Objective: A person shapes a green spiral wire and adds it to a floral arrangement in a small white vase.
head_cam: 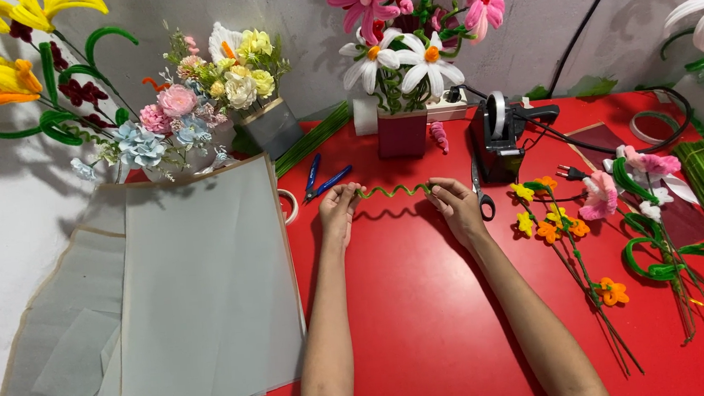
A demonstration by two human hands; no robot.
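Red and glossy, the table (429, 302) spreads under my forearms, with a rough grey wall behind. My left hand (338, 212) and right hand (457, 206) each pinch one end of a fuzzy green pipe cleaner (392, 191), bent into soft waves and stretched between them just above the tabletop. Smooth grey paper sheets (199, 296) lie to my left, and fuzzy orange and yellow flowers (551, 219) on thin stems to my right.
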